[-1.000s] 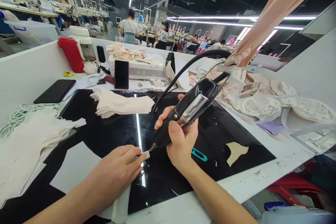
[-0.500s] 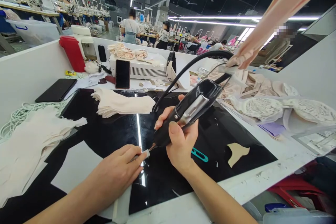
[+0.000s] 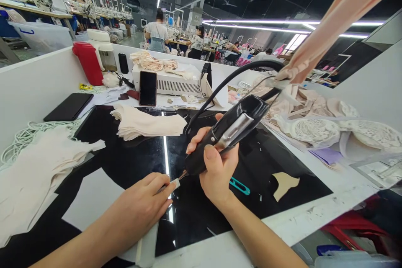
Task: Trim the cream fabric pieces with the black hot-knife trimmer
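My right hand (image 3: 216, 167) is wrapped round a black corded hand tool (image 3: 224, 134) with a silver lever along its side. The thumb lies beside the lever. A narrow copper-coloured tip (image 3: 183, 174) points down and left, close to the fingers of my left hand (image 3: 147, 201). Those fingers are pressed together over a pale strip (image 3: 176, 183), whose end sticks out by the tip. Most of the strip is hidden under the hand. Beneath my left forearm lies a white sheet (image 3: 94, 197) on the glossy black board (image 3: 188, 226).
A stack of cream fabric pieces (image 3: 150, 122) lies behind my hands; another pile (image 3: 28, 184) is at left. A teal thread snipper (image 3: 240, 186) and beige scrap (image 3: 285, 185) lie right. Lace bra cups (image 3: 314, 130) are further right. A phone (image 3: 147, 88) leans against a white box.
Both hands and the tool hold nearly the same position. The whole view has shifted very slightly.
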`<state>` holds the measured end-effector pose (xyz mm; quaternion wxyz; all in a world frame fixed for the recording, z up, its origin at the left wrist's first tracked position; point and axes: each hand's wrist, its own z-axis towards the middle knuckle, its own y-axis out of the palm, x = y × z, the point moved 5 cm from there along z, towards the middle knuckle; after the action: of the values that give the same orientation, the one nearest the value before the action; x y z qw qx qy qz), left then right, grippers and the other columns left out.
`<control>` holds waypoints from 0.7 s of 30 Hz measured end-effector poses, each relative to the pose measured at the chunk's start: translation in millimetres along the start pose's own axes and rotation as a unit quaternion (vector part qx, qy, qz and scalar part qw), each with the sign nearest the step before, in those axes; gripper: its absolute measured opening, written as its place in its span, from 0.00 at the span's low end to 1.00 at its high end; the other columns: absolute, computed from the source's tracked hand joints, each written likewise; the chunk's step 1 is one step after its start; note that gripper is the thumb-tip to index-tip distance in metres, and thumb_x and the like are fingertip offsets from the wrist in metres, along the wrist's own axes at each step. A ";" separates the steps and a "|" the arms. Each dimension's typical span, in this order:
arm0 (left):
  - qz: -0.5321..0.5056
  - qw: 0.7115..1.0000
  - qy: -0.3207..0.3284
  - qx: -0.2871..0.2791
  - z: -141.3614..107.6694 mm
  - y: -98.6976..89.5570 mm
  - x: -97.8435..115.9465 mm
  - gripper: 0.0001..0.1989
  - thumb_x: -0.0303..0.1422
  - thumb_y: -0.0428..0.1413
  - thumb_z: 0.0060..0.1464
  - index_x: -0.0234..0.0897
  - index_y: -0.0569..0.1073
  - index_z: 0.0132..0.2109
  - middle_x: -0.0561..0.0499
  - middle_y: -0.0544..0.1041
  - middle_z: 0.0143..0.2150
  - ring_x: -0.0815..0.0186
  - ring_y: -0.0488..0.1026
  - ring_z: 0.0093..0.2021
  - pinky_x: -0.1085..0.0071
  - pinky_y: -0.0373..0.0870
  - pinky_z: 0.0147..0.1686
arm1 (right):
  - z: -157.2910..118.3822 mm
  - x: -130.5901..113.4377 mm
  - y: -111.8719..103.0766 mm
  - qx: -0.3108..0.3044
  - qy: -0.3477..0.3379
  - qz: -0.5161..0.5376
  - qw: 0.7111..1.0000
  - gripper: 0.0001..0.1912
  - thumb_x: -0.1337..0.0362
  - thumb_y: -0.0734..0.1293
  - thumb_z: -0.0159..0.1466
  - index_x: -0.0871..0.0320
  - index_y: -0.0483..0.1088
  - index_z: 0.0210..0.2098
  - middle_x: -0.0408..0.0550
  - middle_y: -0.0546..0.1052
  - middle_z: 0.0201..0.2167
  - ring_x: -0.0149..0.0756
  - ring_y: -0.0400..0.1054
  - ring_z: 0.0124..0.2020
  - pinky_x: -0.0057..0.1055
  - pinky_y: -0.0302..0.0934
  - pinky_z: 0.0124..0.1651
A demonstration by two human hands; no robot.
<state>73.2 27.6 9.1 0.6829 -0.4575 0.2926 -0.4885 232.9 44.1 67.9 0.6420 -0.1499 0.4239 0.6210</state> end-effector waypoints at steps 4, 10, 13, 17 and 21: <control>0.015 1.000 0.009 -0.005 -0.9 0.8 0.7 0.14 0.25 0.50 0.71 0.31 0.75 0.58 0.45 0.77 0.46 0.58 0.76 0.45 0.62 0.78 0.47 | -0.9 1.4 1.3 0.003 0.006 -0.011 1.000 0.17 0.56 0.73 0.67 0.49 0.64 0.49 0.38 0.76 0.35 0.29 0.72 0.29 0.30 0.70 0.32; 0.004 1.000 -0.001 -0.015 -1.5 3.9 -0.6 0.15 0.26 0.50 0.71 0.26 0.73 0.60 0.42 0.76 0.45 0.55 0.77 0.45 0.59 0.80 0.45 | -1.0 -0.6 0.2 0.008 0.018 -0.006 1.000 0.12 0.59 0.72 0.68 0.50 0.65 0.46 0.37 0.76 0.36 0.28 0.73 0.29 0.30 0.72 0.34; 0.001 1.000 0.002 -0.007 -1.8 2.9 -0.3 0.15 0.25 0.50 0.70 0.26 0.73 0.60 0.42 0.76 0.46 0.55 0.77 0.46 0.59 0.80 0.46 | -1.9 -5.8 -2.2 0.004 0.001 0.020 1.000 0.12 0.59 0.73 0.68 0.49 0.67 0.47 0.37 0.76 0.37 0.27 0.73 0.30 0.29 0.71 0.35; 0.002 1.000 0.001 -0.006 -1.7 1.7 -0.5 0.15 0.25 0.49 0.71 0.26 0.72 0.60 0.43 0.76 0.46 0.55 0.77 0.46 0.59 0.79 0.46 | -5.5 -6.2 -2.3 -0.005 -0.003 0.037 0.999 0.13 0.59 0.74 0.68 0.48 0.68 0.48 0.37 0.77 0.37 0.27 0.72 0.30 0.27 0.70 0.34; 0.004 1.000 0.004 -0.002 -3.4 3.8 -1.4 0.16 0.26 0.47 0.73 0.29 0.73 0.61 0.43 0.77 0.46 0.57 0.76 0.46 0.61 0.79 0.47 | -7.2 -3.4 0.2 0.012 0.006 0.025 1.000 0.13 0.60 0.73 0.68 0.48 0.68 0.49 0.37 0.77 0.37 0.26 0.73 0.29 0.26 0.71 0.33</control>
<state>71.3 28.1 4.2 0.6830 -0.4555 0.2978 -0.4872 230.7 36.7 66.2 0.6251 -0.1349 0.4393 0.6309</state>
